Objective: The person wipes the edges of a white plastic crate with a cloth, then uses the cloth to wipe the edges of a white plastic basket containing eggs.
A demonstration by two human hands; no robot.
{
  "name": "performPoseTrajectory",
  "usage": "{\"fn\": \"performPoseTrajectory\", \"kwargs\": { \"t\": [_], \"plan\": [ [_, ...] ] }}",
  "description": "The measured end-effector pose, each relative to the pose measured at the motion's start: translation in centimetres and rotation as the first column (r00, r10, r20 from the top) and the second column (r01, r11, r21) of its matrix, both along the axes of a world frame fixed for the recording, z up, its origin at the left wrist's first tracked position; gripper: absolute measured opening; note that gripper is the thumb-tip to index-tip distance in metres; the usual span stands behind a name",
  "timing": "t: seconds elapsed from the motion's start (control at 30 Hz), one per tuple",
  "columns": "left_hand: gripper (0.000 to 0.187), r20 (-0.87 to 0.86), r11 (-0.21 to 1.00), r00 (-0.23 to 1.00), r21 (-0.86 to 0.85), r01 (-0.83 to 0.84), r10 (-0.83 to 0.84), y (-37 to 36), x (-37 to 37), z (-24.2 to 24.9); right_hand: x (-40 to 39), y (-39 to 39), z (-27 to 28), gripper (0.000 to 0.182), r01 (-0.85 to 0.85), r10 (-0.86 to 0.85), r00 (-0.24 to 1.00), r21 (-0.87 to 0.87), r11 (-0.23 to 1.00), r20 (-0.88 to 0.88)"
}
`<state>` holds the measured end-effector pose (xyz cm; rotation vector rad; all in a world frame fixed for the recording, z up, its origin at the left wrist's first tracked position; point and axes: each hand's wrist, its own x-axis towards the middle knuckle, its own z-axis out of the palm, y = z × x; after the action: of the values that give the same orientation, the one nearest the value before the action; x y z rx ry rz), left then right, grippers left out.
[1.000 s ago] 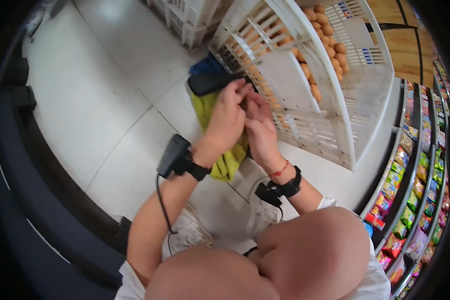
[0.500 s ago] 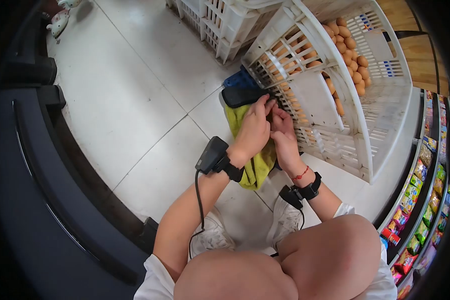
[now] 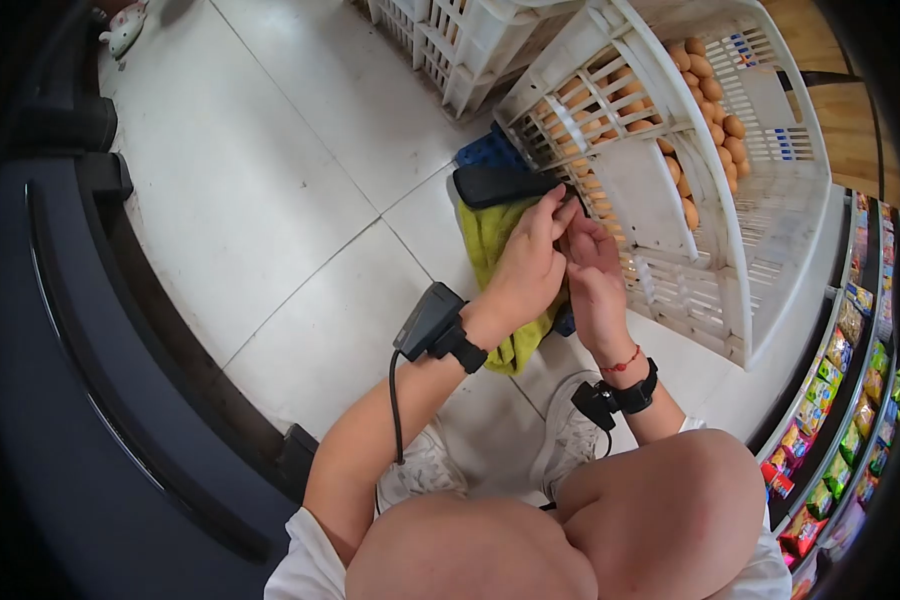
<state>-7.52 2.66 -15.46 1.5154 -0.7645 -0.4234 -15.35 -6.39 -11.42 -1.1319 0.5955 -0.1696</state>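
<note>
My left hand [image 3: 530, 262] and my right hand [image 3: 597, 280] are close together above the floor, with fingers bent in and nearly meeting. What lies between the fingertips is hidden. A yellow-green cloth [image 3: 482, 240] lies under and behind my left hand. A dark elongated object [image 3: 495, 186] rests across the top of the cloth; its right end reaches my left fingertips. Right beside my right hand stands a white slatted plastic crate [image 3: 645, 200], tilted in view, with many brown eggs [image 3: 732, 150] inside.
Behind stand more white crates [image 3: 470, 50]. A blue object [image 3: 492, 150] sits at the crate's lower corner. Shelves of colourful snack packets [image 3: 825, 400] run along the right. A dark cabinet [image 3: 100, 380] borders the tiled floor [image 3: 260, 180] on the left.
The view has shifted slightly, so crate, cloth and hands appear a little further right. Both hands stay together at the same place by the crate, with small finger movements.
</note>
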Motion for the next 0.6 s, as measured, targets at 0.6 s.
{"fn": "performPoseTrajectory", "kwargs": {
  "t": [0.6],
  "plan": [
    [0.072, 0.089, 0.975, 0.996, 0.219, -0.024, 0.004, 0.3, 1.4, -1.5, 1.0, 0.4, -2.2, 0.055, -0.113, 0.101, 0.993, -0.212, 0.971, -0.069]
  ]
}}
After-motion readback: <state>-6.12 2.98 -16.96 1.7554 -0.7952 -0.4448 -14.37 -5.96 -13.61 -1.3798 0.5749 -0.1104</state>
